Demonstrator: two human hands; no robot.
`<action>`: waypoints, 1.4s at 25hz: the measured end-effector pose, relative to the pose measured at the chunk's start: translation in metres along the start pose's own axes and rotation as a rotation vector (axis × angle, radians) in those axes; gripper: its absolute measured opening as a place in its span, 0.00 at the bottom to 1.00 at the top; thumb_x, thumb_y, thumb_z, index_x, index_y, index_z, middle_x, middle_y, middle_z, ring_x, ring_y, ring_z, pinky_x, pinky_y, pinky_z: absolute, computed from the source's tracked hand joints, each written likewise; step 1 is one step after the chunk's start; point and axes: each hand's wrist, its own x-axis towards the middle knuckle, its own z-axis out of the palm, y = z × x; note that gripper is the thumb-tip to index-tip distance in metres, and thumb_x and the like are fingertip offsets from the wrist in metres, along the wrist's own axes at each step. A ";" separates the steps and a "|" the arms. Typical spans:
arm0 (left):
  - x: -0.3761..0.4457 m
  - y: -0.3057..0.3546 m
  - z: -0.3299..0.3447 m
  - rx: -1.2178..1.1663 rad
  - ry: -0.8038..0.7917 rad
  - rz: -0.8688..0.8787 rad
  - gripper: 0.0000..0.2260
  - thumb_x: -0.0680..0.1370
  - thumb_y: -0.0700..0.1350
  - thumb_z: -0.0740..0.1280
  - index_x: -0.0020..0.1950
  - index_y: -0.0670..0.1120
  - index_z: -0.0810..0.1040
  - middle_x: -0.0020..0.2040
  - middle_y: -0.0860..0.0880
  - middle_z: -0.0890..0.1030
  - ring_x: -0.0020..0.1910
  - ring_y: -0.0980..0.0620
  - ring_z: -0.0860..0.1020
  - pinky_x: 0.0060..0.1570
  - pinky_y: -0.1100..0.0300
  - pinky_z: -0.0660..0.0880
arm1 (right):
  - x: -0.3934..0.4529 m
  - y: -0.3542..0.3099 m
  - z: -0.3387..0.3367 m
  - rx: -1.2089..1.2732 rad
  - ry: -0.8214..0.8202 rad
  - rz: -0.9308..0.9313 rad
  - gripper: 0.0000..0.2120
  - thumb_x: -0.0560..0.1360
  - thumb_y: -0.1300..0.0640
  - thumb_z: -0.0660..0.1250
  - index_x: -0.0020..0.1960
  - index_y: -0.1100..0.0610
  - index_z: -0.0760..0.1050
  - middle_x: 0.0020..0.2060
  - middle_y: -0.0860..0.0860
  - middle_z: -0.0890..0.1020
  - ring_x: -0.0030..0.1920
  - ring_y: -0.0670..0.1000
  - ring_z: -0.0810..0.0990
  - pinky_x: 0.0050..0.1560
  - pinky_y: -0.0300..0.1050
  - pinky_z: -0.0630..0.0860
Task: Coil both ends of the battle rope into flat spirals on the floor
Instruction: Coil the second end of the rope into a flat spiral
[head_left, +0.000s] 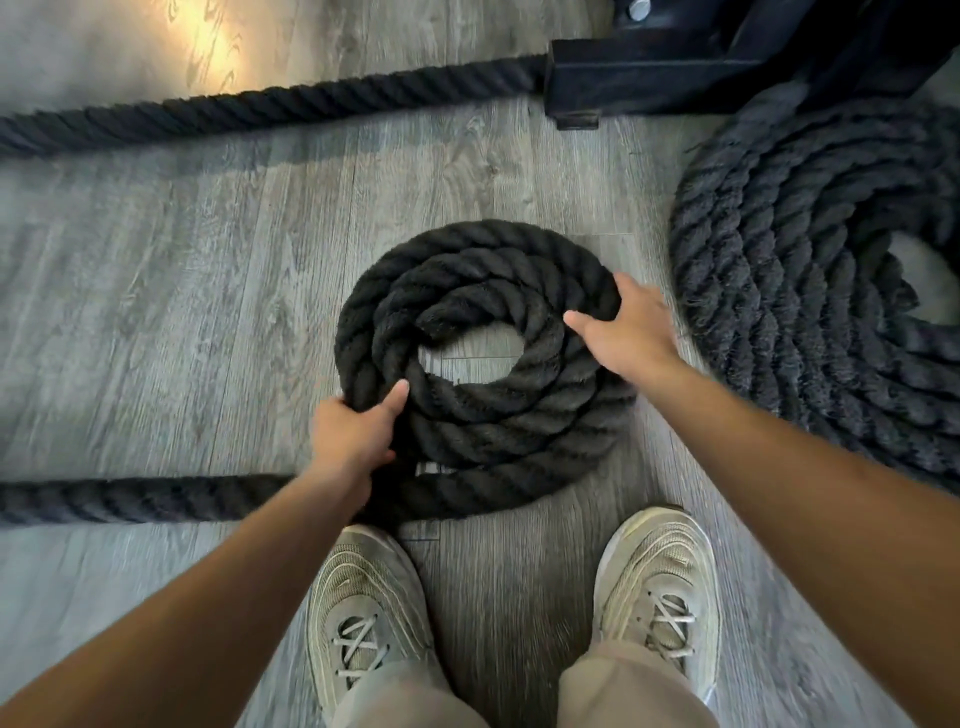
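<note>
A thick black battle rope lies on the grey wood floor. In the middle, a small flat spiral (483, 270) of about three turns surrounds a bare patch of floor. My left hand (358, 431) grips the spiral's outer turn at its lower left, thumb on top. My right hand (623, 327) rests on the spiral's right side, fingers curled over the outer turn. From the spiral, a straight run of rope (130, 501) leads off to the left. A larger finished coil (810, 291) lies at the right edge.
A second straight length of rope (270, 106) crosses the top of the view into a black metal frame base (675, 78). My two beige sneakers (363, 613) stand just below the small spiral. Grey plank floor spreads to the left.
</note>
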 end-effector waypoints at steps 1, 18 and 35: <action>-0.006 -0.005 0.003 -0.039 -0.016 -0.051 0.18 0.72 0.53 0.78 0.56 0.45 0.82 0.51 0.47 0.86 0.48 0.48 0.85 0.38 0.52 0.83 | 0.007 -0.005 -0.002 0.008 -0.005 -0.031 0.33 0.73 0.41 0.73 0.75 0.47 0.67 0.70 0.54 0.70 0.72 0.59 0.67 0.66 0.52 0.68; 0.073 0.043 -0.027 0.371 0.028 0.290 0.15 0.77 0.49 0.73 0.61 0.44 0.80 0.53 0.45 0.84 0.50 0.47 0.83 0.50 0.52 0.81 | -0.076 0.053 0.027 0.220 0.043 0.251 0.19 0.80 0.45 0.63 0.67 0.52 0.74 0.62 0.51 0.80 0.62 0.57 0.78 0.63 0.58 0.76; 0.056 0.046 -0.048 0.340 -0.044 0.260 0.26 0.76 0.55 0.73 0.71 0.50 0.74 0.57 0.49 0.83 0.50 0.50 0.83 0.46 0.50 0.82 | -0.142 0.037 0.058 0.325 -0.054 0.281 0.39 0.79 0.43 0.66 0.82 0.49 0.49 0.76 0.52 0.68 0.73 0.58 0.70 0.70 0.52 0.67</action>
